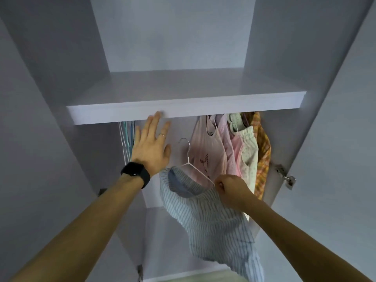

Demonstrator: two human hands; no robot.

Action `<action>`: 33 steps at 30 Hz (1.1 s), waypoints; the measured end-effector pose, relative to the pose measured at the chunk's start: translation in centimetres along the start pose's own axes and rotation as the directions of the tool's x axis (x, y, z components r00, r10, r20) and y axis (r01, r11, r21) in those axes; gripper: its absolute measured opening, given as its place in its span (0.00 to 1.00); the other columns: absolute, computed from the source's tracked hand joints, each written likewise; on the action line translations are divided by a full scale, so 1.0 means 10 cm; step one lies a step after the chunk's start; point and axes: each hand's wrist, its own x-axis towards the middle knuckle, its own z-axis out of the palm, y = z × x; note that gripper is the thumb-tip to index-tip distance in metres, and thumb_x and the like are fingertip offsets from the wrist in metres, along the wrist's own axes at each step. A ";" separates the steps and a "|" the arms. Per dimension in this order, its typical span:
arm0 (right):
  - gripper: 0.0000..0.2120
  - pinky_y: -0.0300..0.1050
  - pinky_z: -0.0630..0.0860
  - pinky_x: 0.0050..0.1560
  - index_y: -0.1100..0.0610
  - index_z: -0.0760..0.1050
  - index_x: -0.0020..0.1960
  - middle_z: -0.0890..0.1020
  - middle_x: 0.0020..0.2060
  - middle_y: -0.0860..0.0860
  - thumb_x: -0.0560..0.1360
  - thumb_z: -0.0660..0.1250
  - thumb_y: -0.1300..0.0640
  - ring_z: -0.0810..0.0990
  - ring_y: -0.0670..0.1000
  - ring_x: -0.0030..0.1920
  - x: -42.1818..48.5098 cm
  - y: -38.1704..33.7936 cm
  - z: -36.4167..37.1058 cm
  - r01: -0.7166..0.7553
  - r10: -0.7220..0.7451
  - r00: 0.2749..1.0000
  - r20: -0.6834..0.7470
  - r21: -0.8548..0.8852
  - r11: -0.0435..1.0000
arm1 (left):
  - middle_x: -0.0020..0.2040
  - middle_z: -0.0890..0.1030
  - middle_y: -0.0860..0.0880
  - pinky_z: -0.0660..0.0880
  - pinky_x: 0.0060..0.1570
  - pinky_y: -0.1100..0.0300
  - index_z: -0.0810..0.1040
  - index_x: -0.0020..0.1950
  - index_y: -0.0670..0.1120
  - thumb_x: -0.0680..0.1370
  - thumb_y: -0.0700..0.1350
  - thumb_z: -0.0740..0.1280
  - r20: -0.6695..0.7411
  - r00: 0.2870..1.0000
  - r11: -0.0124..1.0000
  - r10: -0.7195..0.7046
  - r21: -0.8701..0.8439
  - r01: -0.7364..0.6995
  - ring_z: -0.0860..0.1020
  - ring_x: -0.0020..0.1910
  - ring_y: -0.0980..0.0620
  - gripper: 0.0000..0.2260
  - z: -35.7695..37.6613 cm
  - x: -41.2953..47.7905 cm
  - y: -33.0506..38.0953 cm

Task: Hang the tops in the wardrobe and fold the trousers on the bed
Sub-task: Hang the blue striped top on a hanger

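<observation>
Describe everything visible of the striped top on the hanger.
The striped top is light cloth, white with thin blue-grey stripes; plain blue-grey shows inside its neck. It sits on a white wire hanger whose hook hangs on nothing. The cloth is bunched and trails down to the bottom of the view. The right hand grips it at one end of the hanger. It is held below the wardrobe shelf, left of the tops already hung.

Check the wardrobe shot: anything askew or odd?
Only the striped top: it sits lopsided on the tilted white hanger, which the right hand grips at one end, hook not yet hung. The hung tops crowd the right side; nothing looks damaged.
</observation>
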 end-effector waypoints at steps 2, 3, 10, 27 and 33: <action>0.08 0.36 0.67 0.42 0.55 0.81 0.51 0.78 0.42 0.48 0.81 0.62 0.58 0.76 0.48 0.42 0.22 -0.01 0.05 -0.029 0.029 1.000 -0.005 -0.021 0.999 | 0.80 0.36 0.48 0.42 0.76 0.36 0.45 0.83 0.52 0.79 0.50 0.63 -0.043 0.998 0.993 0.041 0.112 -0.036 0.41 0.81 0.42 0.37 0.00 0.24 -0.12; 0.08 0.36 0.67 0.41 0.56 0.81 0.52 0.78 0.41 0.48 0.80 0.62 0.58 0.75 0.48 0.41 0.32 -0.02 0.06 -0.043 0.043 0.999 -0.008 -0.027 0.999 | 0.80 0.36 0.48 0.40 0.75 0.37 0.43 0.82 0.52 0.79 0.51 0.63 -0.051 0.998 0.989 0.037 0.146 -0.029 0.40 0.80 0.43 0.38 0.02 0.34 -0.17; 0.09 0.40 0.72 0.42 0.59 0.81 0.51 0.81 0.40 0.52 0.79 0.63 0.58 0.80 0.54 0.41 0.92 0.00 0.43 -0.120 0.120 0.993 -0.021 -0.018 0.993 | 0.81 0.37 0.50 0.41 0.75 0.33 0.40 0.82 0.54 0.83 0.53 0.57 -0.212 0.976 0.974 0.045 0.226 0.004 0.37 0.80 0.46 0.34 0.54 0.50 -0.46; 0.09 0.47 0.75 0.48 0.60 0.80 0.50 0.84 0.48 0.59 0.76 0.63 0.60 0.82 0.63 0.50 1.93 0.13 0.49 -0.089 0.072 0.870 -0.489 -0.013 0.996 | 0.82 0.41 0.50 0.40 0.74 0.33 0.41 0.82 0.54 0.82 0.56 0.50 -0.523 0.833 0.938 0.183 0.347 0.012 0.40 0.81 0.47 0.30 0.97 0.72 -0.65; 0.06 0.43 0.68 0.43 0.58 0.70 0.39 0.82 0.42 0.56 0.74 0.64 0.61 0.81 0.61 0.47 2.28 -0.01 0.39 -0.162 0.121 0.860 -0.496 -0.040 0.986 | 0.82 0.38 0.51 0.42 0.74 0.33 0.39 0.82 0.54 0.82 0.55 0.48 -0.528 0.833 0.936 0.167 0.349 0.034 0.39 0.81 0.48 0.30 0.97 0.73 -0.65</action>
